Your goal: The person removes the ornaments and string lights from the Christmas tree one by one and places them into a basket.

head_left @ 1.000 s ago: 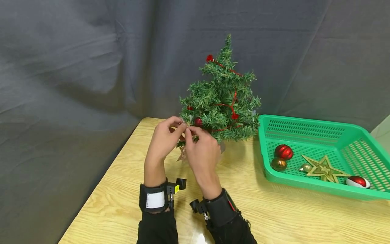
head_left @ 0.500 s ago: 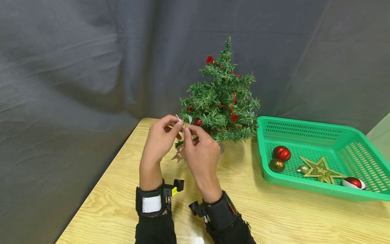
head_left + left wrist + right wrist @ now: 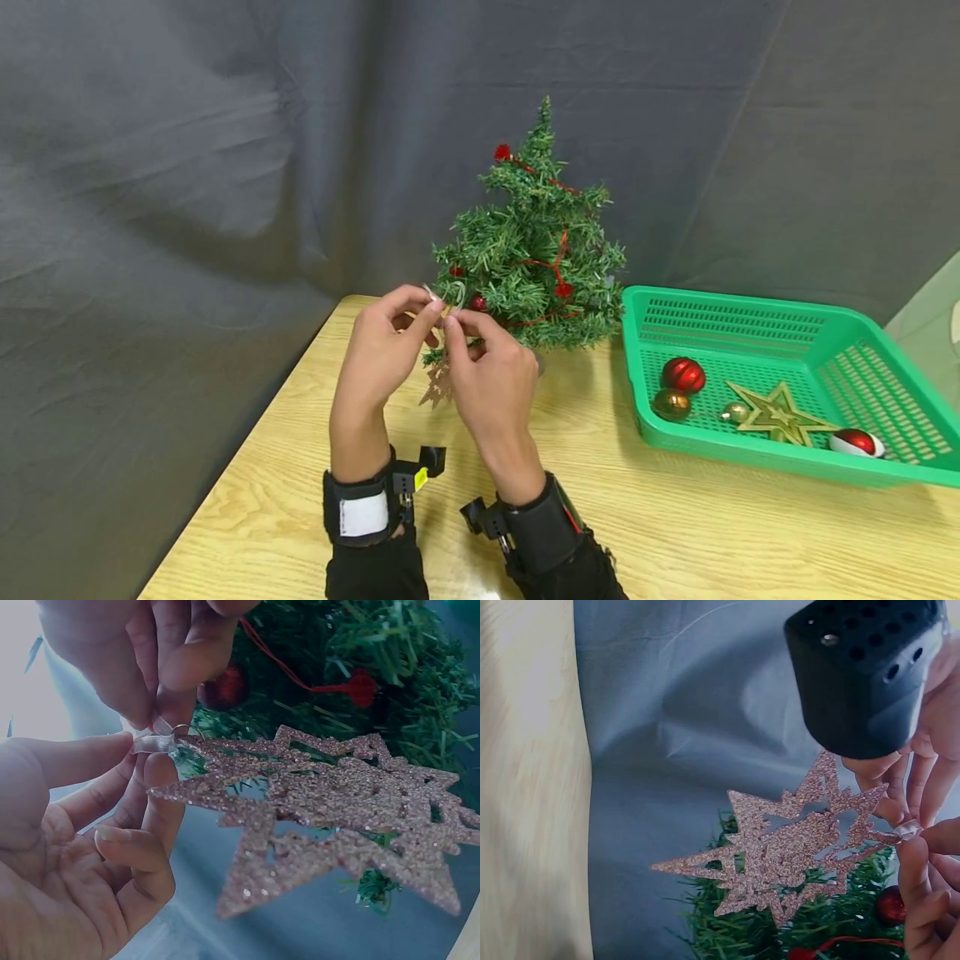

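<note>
Head view: we find both hands raised at the centre of the frame, just in front of the lower left branches of the small tree (image 3: 536, 250). The left hand (image 3: 386, 342) and the right hand (image 3: 487, 367) meet fingertip to fingertip, and each pinches the clear ribbon loop (image 3: 448, 293) between thumb and forefinger. The glitter star ornament (image 3: 437, 385) hangs below the loop, between the two hands and above the wooden table (image 3: 675, 525).

Left wrist view: the ribbon loop (image 3: 154, 742) sits at the upper left of the frame, gripped by fingertips from above and from below. The glitter star ornament (image 3: 337, 810) extends to the right from the loop, with the tree (image 3: 390, 675) behind it.

Right wrist view: the glitter star ornament (image 3: 780, 851) lies at centre frame, and its ribbon end is pinched at the right edge by the fingers (image 3: 915, 874).

At the right of the head view a green basket (image 3: 637, 367) stands on the table, just beside the tree. We note in it a red ball (image 3: 682, 374), a gold ball (image 3: 671, 403) and a gold star (image 3: 780, 412).
</note>
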Demonstrator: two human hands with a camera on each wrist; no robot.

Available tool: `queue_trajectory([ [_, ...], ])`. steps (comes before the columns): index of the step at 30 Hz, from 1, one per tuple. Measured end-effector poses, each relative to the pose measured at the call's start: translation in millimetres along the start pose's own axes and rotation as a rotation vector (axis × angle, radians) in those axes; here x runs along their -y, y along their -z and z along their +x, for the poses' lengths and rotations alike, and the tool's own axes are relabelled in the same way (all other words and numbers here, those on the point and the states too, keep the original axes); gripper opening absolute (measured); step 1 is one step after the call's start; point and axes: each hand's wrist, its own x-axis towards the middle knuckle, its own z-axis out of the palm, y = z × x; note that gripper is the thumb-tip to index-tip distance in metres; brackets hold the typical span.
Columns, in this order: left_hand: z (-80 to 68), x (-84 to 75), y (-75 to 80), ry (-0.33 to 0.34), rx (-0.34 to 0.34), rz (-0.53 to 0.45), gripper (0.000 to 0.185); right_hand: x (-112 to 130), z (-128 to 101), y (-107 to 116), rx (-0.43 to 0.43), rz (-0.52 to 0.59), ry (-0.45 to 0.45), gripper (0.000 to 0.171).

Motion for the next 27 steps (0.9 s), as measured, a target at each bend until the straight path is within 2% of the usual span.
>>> queue_trajectory([
  [5,-2.1,-4.5,1.3,-0.026,-0.016,-0.008,0.016,3.3,2.6,5.6,0.012,0.058,-0.001,0.021],
  [12,-7.6,-12.6,2.9,-0.062,-0.023,0.014,0.014,6.5,4.3,21.5,0.127,0.232,-0.043,0.016],
  [16,-11.1,-19.0,4.0,-0.077,-0.020,0.013,0.013,6.8,6.8,27.5,0.165,0.292,-0.063,0.016],
  [20,-13.1,-24.1,3.4,-0.075,-0.015,-0.005,0.013,7.0,8.6,33.3,0.207,0.296,-0.083,0.015],
  [27,-16.1,-28.1,2.0,-0.078,-0.014,-0.013,0.012,4.7,12.2,49.4,0.344,0.253,-0.161,0.016],
])
